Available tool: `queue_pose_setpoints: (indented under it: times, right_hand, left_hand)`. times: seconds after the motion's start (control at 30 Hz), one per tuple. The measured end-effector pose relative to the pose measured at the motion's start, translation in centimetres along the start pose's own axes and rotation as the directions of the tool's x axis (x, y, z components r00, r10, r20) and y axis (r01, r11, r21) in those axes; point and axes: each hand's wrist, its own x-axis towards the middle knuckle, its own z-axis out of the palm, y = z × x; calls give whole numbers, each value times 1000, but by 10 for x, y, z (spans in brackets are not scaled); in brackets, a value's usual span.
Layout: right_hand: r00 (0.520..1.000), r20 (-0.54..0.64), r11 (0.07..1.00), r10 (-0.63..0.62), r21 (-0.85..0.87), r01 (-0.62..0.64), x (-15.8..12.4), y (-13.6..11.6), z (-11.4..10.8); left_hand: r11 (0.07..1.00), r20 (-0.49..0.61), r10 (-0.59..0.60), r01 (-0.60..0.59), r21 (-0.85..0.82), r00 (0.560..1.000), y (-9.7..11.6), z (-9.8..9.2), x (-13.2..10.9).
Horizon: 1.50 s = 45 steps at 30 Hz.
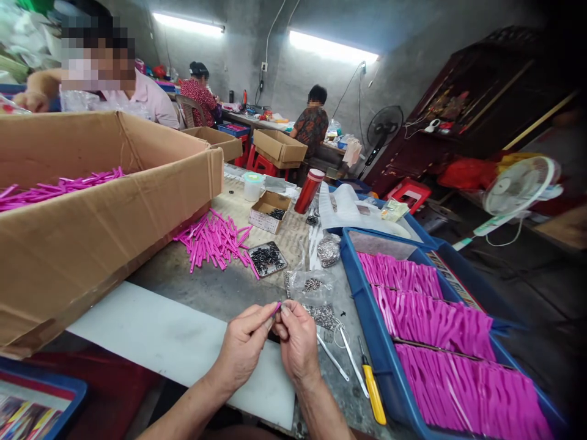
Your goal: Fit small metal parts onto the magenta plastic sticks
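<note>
My left hand (247, 337) pinches a small magenta plastic piece (276, 308), most of it hidden by the fingers. My right hand (297, 339) meets it at the fingertips, closed at the end of the same piece; anything else in its grip is too small to make out. Both hands are above the near table edge, over a white board (183, 333). Beyond them lie a heap of magenta sticks (213, 241) and a small tray of black parts (268, 260). Bags of small metal parts (316, 287) sit just past my right hand.
A large cardboard box (105, 226) with magenta sticks stands left. At right, a blue crate (380, 324) holds rows of magenta pieces. A yellow-handled screwdriver (373, 391), white tools (353, 363), a small carton (269, 212) and a red flask (309, 190) are on the table. Several people work beyond.
</note>
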Motion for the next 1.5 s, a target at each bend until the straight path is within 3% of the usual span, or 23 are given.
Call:
queue_pose_setpoints:
  times: [0.27, 0.53, 0.7, 1.13, 1.5]
  right_hand:
    - [991, 63, 975, -117, -183, 126, 0, 8, -9]
    - [983, 48, 922, -180, -341, 185, 1, 6, -14]
    - [990, 58, 940, -129, -311, 140, -1, 5, -12]
    - [989, -13, 958, -150, -248, 143, 2, 7, -12]
    - [1000, -18, 996, -22, -86, 21, 1, 0, -3]
  left_hand:
    - [1000, -14, 18, -18, 19, 1000, -2, 0, -1]
    - [1000, -7, -7, 7, 29, 1000, -3, 0, -3]
    - [1000, -1, -20, 20, -20, 1000, -4, 2, -3]
    - [999, 1, -39, 39, -35, 999, -5, 4, -5]
    - [984, -30, -117, 112, -135, 993, -12, 8, -4]
